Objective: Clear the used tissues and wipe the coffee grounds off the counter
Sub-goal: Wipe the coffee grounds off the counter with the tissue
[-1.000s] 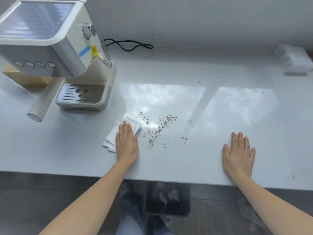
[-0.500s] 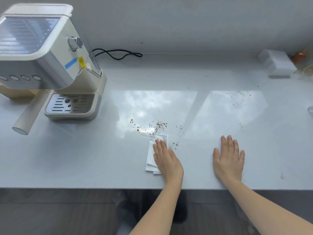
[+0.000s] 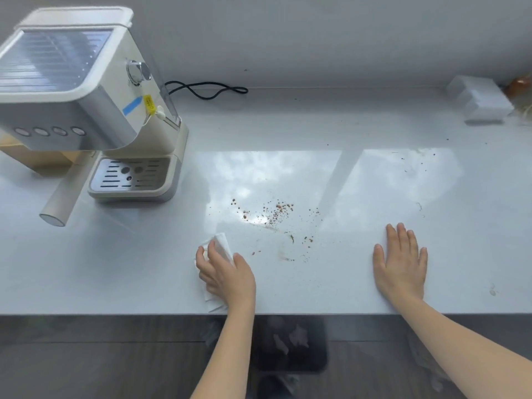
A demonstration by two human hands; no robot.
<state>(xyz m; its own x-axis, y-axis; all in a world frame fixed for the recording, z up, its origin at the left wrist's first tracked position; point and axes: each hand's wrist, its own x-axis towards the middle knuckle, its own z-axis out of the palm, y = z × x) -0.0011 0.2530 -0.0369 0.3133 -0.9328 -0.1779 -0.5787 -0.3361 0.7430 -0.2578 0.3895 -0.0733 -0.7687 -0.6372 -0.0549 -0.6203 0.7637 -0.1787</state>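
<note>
Shows a cream coffee machine [image 3: 86, 90] at back left, a black cable [image 3: 207, 90] looped behind it, a white box [image 3: 483, 102] at back right, a dark bin [image 3: 288, 344] on the floor [image 3: 86, 355].

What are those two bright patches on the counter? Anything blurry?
Head view: the glossy white counter mirrors a cloudy sky, two pale patches, with the brown coffee grounds partly in the left one. The wide lens bends the cream coffee machine. The dark bin below is blurred, and the left hand gripping the white tissue is soft.
</note>
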